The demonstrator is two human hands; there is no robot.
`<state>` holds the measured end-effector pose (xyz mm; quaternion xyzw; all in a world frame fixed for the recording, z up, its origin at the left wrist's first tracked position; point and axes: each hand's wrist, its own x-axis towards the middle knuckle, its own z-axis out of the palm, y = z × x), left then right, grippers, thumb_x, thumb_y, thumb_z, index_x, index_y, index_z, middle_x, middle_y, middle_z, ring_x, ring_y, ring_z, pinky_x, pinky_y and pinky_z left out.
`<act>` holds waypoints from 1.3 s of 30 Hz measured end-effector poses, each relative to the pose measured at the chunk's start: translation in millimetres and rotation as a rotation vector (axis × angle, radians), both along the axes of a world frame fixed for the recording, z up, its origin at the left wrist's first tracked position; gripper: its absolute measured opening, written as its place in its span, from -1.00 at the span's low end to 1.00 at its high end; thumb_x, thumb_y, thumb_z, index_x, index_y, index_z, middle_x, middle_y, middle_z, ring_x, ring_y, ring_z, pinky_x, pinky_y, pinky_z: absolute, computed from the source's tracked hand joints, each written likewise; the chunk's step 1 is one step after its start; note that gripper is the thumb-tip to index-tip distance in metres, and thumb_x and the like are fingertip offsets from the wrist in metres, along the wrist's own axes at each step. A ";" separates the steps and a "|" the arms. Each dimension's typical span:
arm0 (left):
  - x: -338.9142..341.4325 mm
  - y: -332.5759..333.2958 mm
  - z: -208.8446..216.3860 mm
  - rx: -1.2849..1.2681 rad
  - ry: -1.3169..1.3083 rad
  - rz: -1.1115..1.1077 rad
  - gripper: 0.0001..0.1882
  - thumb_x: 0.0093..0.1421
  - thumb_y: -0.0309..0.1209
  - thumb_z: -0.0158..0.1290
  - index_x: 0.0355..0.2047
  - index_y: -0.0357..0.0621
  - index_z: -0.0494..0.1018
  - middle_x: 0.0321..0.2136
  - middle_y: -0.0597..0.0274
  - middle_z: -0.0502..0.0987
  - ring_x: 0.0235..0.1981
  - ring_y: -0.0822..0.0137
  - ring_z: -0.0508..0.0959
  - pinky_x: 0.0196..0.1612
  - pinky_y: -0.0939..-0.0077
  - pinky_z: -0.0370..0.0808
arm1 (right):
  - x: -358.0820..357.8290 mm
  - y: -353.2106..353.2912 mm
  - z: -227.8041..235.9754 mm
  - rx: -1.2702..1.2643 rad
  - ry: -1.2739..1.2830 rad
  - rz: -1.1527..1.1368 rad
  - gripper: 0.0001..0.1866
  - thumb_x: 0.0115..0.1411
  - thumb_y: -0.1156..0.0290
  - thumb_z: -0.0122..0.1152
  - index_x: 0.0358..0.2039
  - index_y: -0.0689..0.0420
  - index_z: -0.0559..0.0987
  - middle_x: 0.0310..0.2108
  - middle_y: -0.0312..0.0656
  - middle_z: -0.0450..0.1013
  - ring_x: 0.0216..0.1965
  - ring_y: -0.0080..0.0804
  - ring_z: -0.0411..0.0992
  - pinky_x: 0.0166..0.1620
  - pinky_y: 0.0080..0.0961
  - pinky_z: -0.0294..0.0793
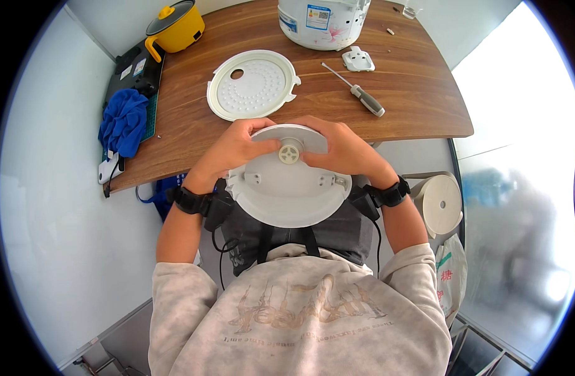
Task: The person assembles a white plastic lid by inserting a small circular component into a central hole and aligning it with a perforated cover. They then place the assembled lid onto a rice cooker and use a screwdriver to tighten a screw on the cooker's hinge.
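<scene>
Over our lap, at the near edge of the wooden table (419, 106), we are holding a round white lid (287, 203) between both hands, its hollow inner side facing up toward us. Our left hand (242, 147) is curling partway around the far-left rim, its thumb reaching in to the side of a small cream-coloured round knob (289, 155). Our right hand (341, 147) is gripping the far-right rim the same way, half closed, its thumb pointing toward the knob's other side; how far the fingers are wrapping underneath we cannot tell. Just beyond our hands, a dimpled white disc (257, 97) with one hole is lying flat on the table. To its right, a grey-handled screwdriver (367, 100) is resting slantwise, its tip pointing away from us near a small white bracket (359, 60). Behind these, a white appliance body (341, 36) is standing upright, and a yellow pot (182, 32) is sitting at the far left.
</scene>
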<state>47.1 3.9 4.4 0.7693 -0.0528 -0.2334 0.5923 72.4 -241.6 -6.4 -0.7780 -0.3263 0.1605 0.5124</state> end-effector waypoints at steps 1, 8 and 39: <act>0.1 0.6 0.2 -0.007 0.003 -0.015 -0.67 0.16 -0.40 0.24 -0.08 -0.25 0.54 -0.23 0.33 0.60 -0.18 0.55 0.53 -0.06 0.57 0.48 | -0.7 -0.8 0.3 -0.002 0.000 0.022 -0.42 0.07 0.43 0.33 0.16 0.15 0.51 -0.07 -0.07 0.60 -0.10 -0.25 0.60 0.01 -0.39 0.55; 0.0 -1.0 0.8 0.018 -0.027 -0.073 -0.56 0.04 -0.45 0.28 -0.03 -0.25 0.51 -0.20 0.31 0.59 -0.16 0.50 0.55 -0.01 0.55 0.47 | 0.6 -0.7 -3.5 0.014 0.010 0.038 -0.40 0.03 0.46 0.34 0.15 0.14 0.48 -0.06 -0.08 0.59 -0.05 -0.23 0.59 0.04 -0.37 0.54; -1.5 -2.6 -2.9 0.083 -0.058 -0.107 -0.49 -0.04 -0.50 0.30 -0.03 -0.17 0.45 -0.17 0.30 0.54 -0.12 0.43 0.51 0.02 0.50 0.44 | -0.7 2.7 -9.0 0.020 0.030 0.071 -0.38 -0.02 0.51 0.37 0.11 0.16 0.43 -0.03 -0.07 0.55 0.00 -0.19 0.55 0.07 -0.33 0.48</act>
